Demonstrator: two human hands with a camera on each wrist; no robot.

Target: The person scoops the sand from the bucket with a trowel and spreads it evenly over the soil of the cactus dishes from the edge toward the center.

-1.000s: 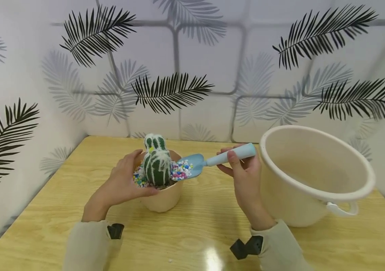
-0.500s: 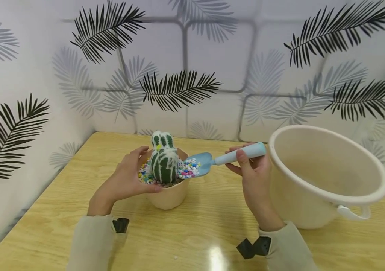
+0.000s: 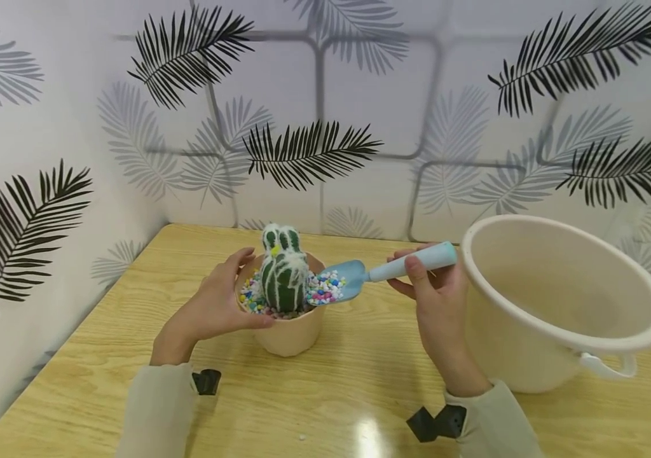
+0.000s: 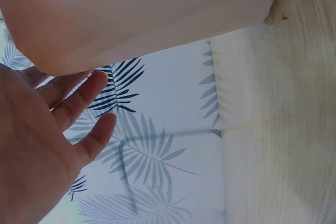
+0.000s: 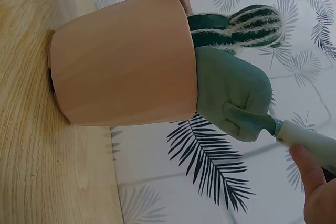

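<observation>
A pale peach flower pot (image 3: 290,338) stands on the wooden table, holding a green cactus (image 3: 285,286) with white fuzzy ribs. Colourful pebbles (image 3: 252,294) lie around its base. My left hand (image 3: 215,305) grips the pot from the left, thumb along the front rim and fingers at the far side. With my right hand (image 3: 437,296) I hold a light-blue hand trowel (image 3: 354,277) by its handle, thumb on top. The trowel's blade carries more pebbles, and its tip overlaps the pot's right rim. From the right wrist, the blade's underside (image 5: 231,90) shows beside the rim.
A large cream bucket (image 3: 508,343) with a white handle (image 3: 608,366) stands close to the right of my right hand. Behind the table (image 3: 337,394) rises a wall covering (image 3: 371,83) with leaf patterns. A small pale speck lies near the front.
The head view has shifted, so the whole scene appears further right. Both hands, the pot and the loaded trowel keep nearly the same places relative to each other.
</observation>
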